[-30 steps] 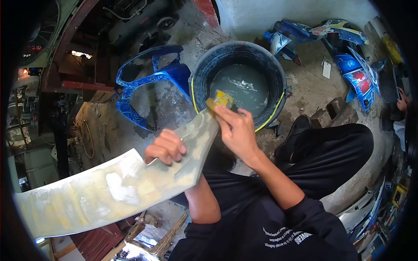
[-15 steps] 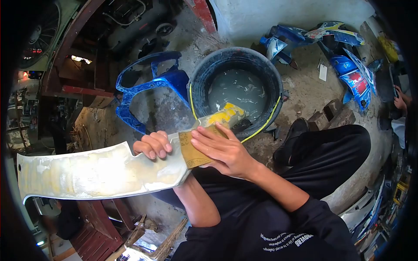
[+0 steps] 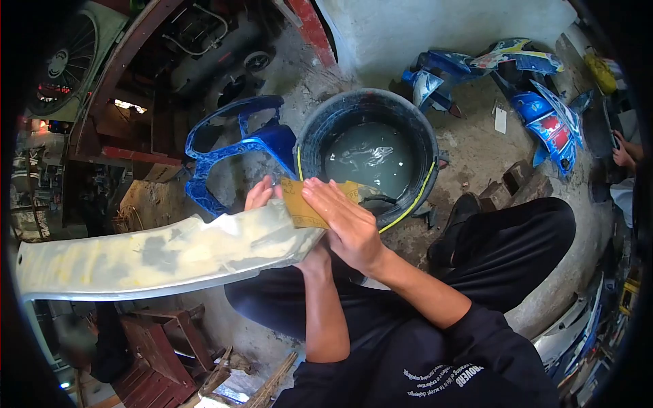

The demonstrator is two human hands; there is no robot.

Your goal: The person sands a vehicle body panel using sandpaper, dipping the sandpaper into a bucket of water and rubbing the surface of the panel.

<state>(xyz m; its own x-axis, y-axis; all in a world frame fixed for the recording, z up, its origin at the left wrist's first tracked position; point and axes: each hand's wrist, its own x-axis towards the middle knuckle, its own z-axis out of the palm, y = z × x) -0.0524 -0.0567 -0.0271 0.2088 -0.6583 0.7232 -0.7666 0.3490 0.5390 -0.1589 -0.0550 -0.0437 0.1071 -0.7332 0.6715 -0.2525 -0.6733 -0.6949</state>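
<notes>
A long curved body panel (image 3: 149,258), patched with cream and grey filler, stretches from the left edge to the middle of the view. My left hand (image 3: 258,193) grips it from beneath, its fingertips curling over the far edge. A brown sheet of sandpaper (image 3: 299,204) with print on its back lies on the panel's right end. My right hand (image 3: 348,224) presses it flat there, fingers laid along the sheet. The panel's tip is largely hidden by this hand. Just beyond is a black bucket (image 3: 309,129) holding cloudy water.
A blue plastic frame (image 3: 204,160) stands left of the bucket. Blue painted fairings (image 3: 547,122) lie at the right, near wooden blocks (image 3: 510,187). A red wooden chair (image 3: 153,360) is at lower left. Another person's hand (image 3: 624,151) shows at the right edge.
The panel has tilted and its right end has risen. My left hand has shifted up along the far edge. My right hand and the sandpaper have moved slightly up the panel.
</notes>
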